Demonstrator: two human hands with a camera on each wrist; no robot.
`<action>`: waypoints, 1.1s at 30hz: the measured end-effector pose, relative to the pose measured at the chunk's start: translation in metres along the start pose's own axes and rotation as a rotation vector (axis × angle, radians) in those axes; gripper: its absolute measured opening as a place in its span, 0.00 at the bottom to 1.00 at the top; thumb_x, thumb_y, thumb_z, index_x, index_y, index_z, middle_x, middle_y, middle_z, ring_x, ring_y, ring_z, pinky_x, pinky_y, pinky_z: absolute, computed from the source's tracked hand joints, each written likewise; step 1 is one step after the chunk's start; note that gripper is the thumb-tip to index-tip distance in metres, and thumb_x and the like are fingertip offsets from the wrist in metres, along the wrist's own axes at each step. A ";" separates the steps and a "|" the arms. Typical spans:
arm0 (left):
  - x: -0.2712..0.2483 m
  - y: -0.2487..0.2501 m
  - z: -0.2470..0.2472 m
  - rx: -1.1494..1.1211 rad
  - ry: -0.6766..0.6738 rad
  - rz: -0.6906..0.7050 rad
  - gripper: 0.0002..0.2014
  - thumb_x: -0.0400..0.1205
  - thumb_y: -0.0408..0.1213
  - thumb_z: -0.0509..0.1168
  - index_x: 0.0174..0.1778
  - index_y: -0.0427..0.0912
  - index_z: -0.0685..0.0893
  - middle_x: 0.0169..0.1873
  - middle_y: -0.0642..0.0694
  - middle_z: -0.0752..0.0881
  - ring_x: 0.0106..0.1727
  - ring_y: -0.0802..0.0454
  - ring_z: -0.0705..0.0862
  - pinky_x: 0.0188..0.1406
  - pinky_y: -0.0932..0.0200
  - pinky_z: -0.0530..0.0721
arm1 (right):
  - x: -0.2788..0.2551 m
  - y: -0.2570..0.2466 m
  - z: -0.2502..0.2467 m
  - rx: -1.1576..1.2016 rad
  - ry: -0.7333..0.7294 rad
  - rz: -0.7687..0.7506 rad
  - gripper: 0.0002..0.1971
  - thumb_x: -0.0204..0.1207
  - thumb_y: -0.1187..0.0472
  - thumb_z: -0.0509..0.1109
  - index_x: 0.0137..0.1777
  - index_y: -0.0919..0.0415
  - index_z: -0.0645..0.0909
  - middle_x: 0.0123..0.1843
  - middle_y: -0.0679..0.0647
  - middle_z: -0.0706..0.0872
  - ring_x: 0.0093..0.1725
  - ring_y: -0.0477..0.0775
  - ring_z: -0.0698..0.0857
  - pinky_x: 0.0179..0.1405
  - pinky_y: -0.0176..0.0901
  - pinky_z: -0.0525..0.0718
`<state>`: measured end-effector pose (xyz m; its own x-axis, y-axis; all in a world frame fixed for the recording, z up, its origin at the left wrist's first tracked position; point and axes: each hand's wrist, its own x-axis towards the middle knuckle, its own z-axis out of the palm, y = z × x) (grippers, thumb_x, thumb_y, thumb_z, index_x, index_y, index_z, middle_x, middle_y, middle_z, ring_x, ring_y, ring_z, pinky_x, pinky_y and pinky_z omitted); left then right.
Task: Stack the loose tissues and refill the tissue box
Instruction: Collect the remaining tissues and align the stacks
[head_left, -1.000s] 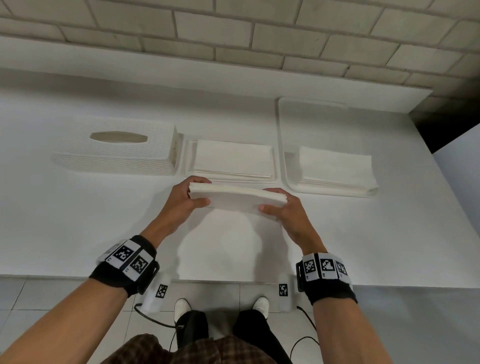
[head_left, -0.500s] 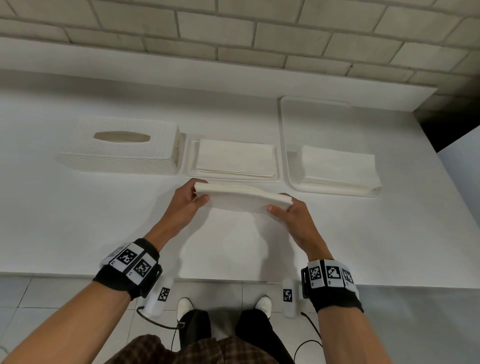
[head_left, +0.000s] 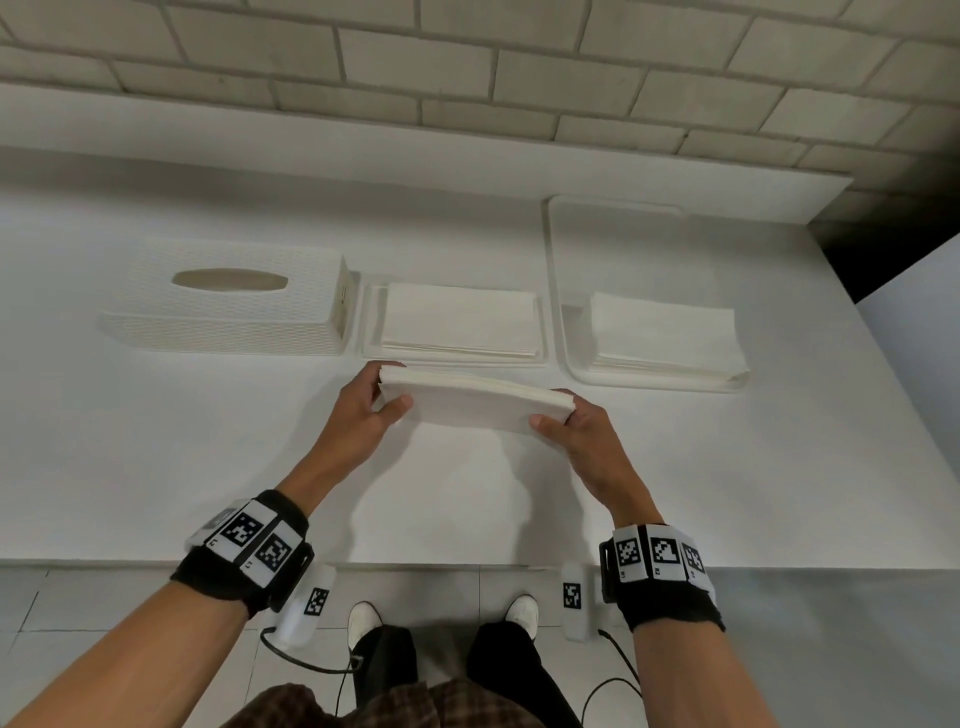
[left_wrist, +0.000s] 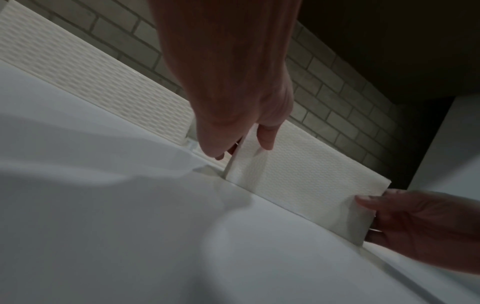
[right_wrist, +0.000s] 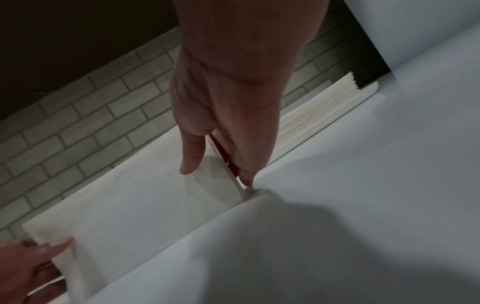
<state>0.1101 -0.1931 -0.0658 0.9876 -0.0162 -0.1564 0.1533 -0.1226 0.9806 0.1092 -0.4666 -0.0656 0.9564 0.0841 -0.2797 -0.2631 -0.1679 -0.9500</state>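
I hold a white tissue stack (head_left: 470, 402) on edge, its lower long edge on the table (head_left: 208, 457). My left hand (head_left: 376, 397) pinches its left end, thumb in front, fingers behind. My right hand (head_left: 563, 421) pinches the right end the same way. The left wrist view shows the tissue stack (left_wrist: 298, 185) standing upright between my left hand (left_wrist: 246, 139) and right hand (left_wrist: 405, 218); the right wrist view shows the same tissue stack (right_wrist: 145, 201). Behind it lies a second tissue pile (head_left: 460, 319) on a shallow base (head_left: 371, 332). The white woven tissue box cover (head_left: 228, 306) stands left of that.
A white tray (head_left: 561, 291) at the back right holds a third tissue pile (head_left: 662, 335). A brick wall (head_left: 467, 78) and a low ledge run along the far side. The table's front edge (head_left: 156, 564) is near my wrists, with floor and cables below.
The stack and both hands have stayed nearly in place, edging slightly down and away toward the base. My grip is the same.
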 end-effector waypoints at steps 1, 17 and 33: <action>0.000 0.000 0.000 0.012 0.004 -0.001 0.16 0.83 0.28 0.66 0.64 0.49 0.80 0.61 0.49 0.86 0.61 0.56 0.84 0.61 0.61 0.79 | 0.000 0.001 0.000 -0.009 0.000 0.006 0.13 0.78 0.66 0.71 0.63 0.60 0.84 0.57 0.55 0.91 0.57 0.54 0.88 0.61 0.48 0.82; 0.115 0.079 -0.007 0.081 0.376 -0.124 0.07 0.73 0.26 0.74 0.44 0.39 0.87 0.43 0.41 0.89 0.44 0.46 0.87 0.46 0.58 0.87 | 0.113 -0.092 0.013 -0.164 0.418 0.048 0.12 0.72 0.65 0.77 0.55 0.65 0.86 0.50 0.60 0.90 0.48 0.57 0.89 0.54 0.50 0.88; 0.137 0.038 0.006 0.310 0.389 -0.263 0.06 0.75 0.30 0.71 0.45 0.36 0.89 0.41 0.40 0.90 0.42 0.42 0.87 0.41 0.49 0.86 | 0.147 -0.060 0.026 -0.380 0.386 0.169 0.14 0.75 0.67 0.72 0.60 0.69 0.83 0.49 0.61 0.88 0.47 0.60 0.85 0.53 0.51 0.86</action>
<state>0.2509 -0.2061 -0.0507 0.8667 0.4140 -0.2782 0.4366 -0.3599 0.8245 0.2624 -0.4182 -0.0535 0.9007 -0.3276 -0.2852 -0.4208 -0.4956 -0.7598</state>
